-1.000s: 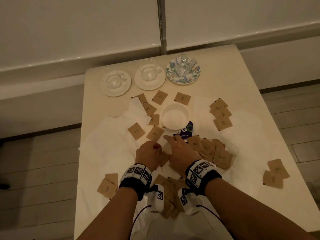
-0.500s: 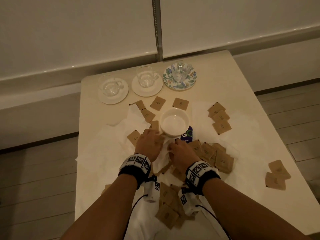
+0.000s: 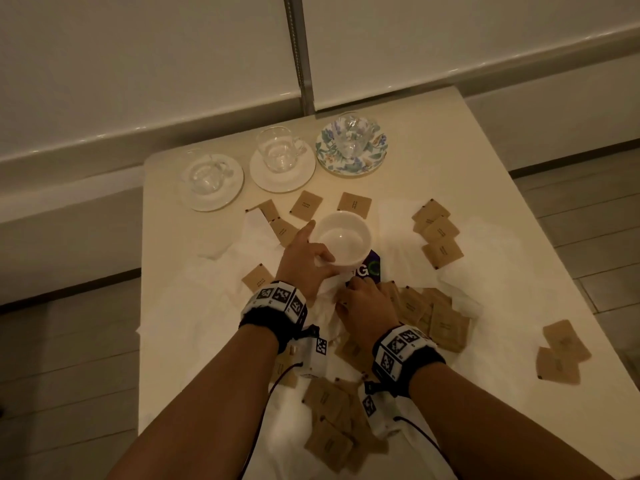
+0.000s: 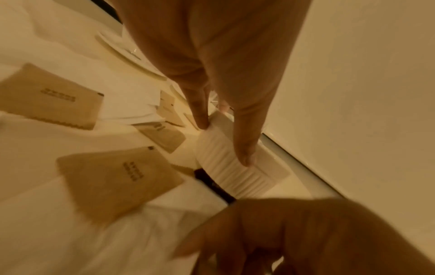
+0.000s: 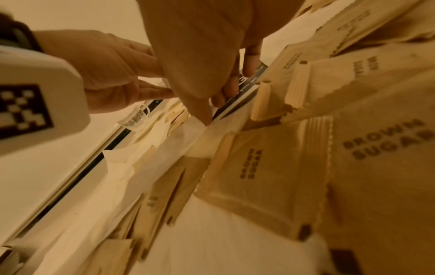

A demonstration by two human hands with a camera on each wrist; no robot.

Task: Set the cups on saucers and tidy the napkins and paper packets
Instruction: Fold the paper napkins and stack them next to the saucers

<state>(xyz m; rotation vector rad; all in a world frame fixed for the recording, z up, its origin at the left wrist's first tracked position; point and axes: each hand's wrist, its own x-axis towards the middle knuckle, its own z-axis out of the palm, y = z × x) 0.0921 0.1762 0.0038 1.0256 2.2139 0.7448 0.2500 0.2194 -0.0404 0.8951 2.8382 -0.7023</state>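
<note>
Left hand (image 3: 304, 263) grips the white ribbed bowl (image 3: 346, 240) at the middle of the tabletop (image 3: 450, 140), thumb on the near rim, index finger stretched along its 9 o'clock side. The bowl looks empty, and a dark purple packet (image 3: 369, 271) peeks out from under it at 5 o'clock. Right hand (image 3: 365, 304) sits just below, fingers curled down onto that purple packet and the crumpled white napkin (image 3: 327, 299) beside it; whether it pinches either, I cannot tell. Up at 12 o'clock, three clear glass cups stand on saucers in a row: two on plain white saucers (image 3: 282, 171), one on a floral saucer (image 3: 351, 147) at the right end. Brown sugar packets (image 3: 429, 317), square with crimped edges, lie everywhere: a heap at 4 o'clock from the bowl touching the right hand, a stack of three at 2 o'clock, more at 6 o'clock between the forearms. White napkins spread flat under most of them.
</note>
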